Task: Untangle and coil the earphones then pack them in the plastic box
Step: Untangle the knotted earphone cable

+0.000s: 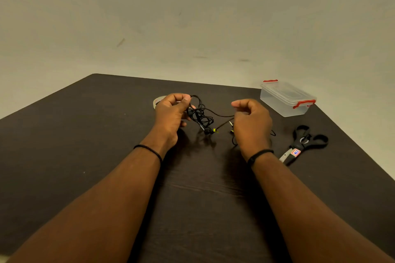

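Black earphones hang in a tangled bunch above the dark table, with small yellow marks near the buds. My left hand pinches the top of the tangle between thumb and fingers. My right hand holds cable strands that stretch from the tangle to its curled fingers; more cable trails out behind this hand. The clear plastic box with red latches stands shut at the far right of the table, apart from both hands.
Black-handled scissors lie on the table to the right of my right hand. A roll of clear tape sits just behind my left hand. The table's far edge runs close behind the box.
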